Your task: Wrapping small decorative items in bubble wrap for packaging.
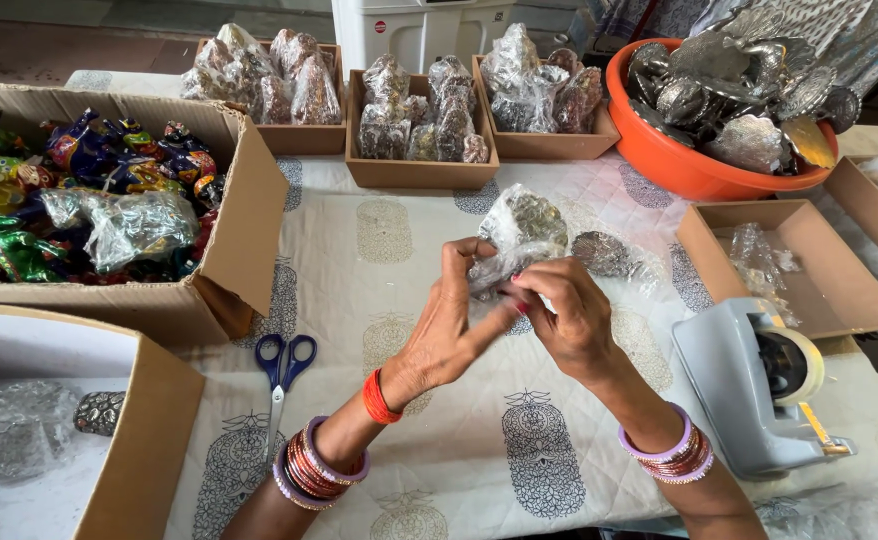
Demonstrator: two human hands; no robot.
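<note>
Over the middle of the printed tablecloth, both hands meet on a small silver figurine in clear plastic wrap. Left hand pinches the wrap's lower edge, fingers closed on it. Right hand grips the same edge from the other side. Blue-handled scissors lie to the left, a grey tape dispenser to the right. Behind, an orange tub holds silver pieces.
</note>
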